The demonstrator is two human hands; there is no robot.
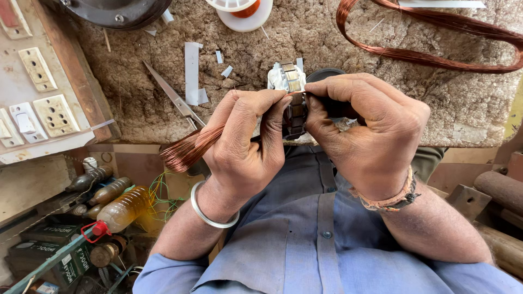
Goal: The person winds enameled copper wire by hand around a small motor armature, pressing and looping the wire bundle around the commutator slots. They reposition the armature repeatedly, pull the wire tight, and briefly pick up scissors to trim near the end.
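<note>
Here, left hand (pixel 239 142) pinched shut on a bundle of copper wire (pixel 188 149); right hand (pixel 362 128) clamped on the motor core (pixel 294 100) at the tabletop (pixel 468 109) edge. Best kept taut, strands flat, fed evenly into the core's slot. Behind the core: scissors (pixel 171 95), paper scraps, another wire coil (pixel 436 57). Left of it, a switchboard (pixel 38 98) and bottles.

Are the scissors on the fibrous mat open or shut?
Shut, as far as visible: the scissors lie flat on the mat with blades together in one narrow point. The left hand hides the handles.
</note>
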